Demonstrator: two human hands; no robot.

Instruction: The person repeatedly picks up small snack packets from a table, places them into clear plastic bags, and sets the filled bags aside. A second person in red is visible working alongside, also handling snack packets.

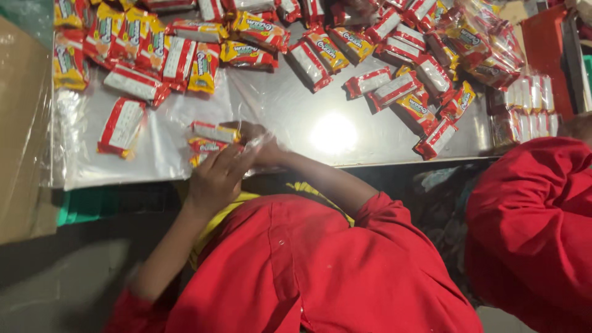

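Carefully squared, the small stack of snack packets [209, 143] at the metal table's [290, 117] near edge sits gripped between the left hand [217, 176] and right hand [262, 145], best kept aligned inside its clear wrap [262, 143].

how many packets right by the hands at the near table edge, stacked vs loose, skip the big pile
stacked packets between left hand and right hand: 3
loose packet lying flat beside them: 1
total: 4
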